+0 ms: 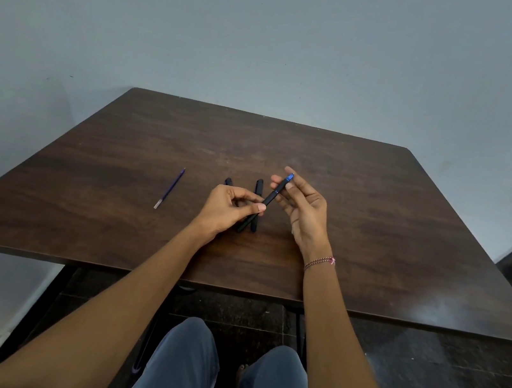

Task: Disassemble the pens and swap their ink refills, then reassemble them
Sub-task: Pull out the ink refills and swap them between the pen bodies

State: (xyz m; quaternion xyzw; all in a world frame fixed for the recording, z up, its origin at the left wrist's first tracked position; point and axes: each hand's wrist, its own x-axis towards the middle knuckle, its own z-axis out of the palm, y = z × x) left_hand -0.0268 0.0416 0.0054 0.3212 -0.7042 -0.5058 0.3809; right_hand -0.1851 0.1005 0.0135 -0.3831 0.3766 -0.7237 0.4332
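Observation:
A black pen (pixel 267 199) with a blue tip is held slanted above the table, tip pointing up and to the right. My left hand (pixel 227 206) pinches its lower barrel between thumb and fingers. My right hand (pixel 304 211) holds the blue tip end between thumb and forefinger. Behind my hands, a second black pen part (pixel 258 191) lies on the table, and another dark piece (pixel 228 181) shows just past my left hand. A loose blue ink refill (pixel 170 189) lies on the table to the left, apart from both hands.
The dark wooden table (pixel 376 229) stands against a pale wall (pixel 271 45). Its front edge runs just above my knees (pixel 219 372). A dark floor shows at the right and beneath the table.

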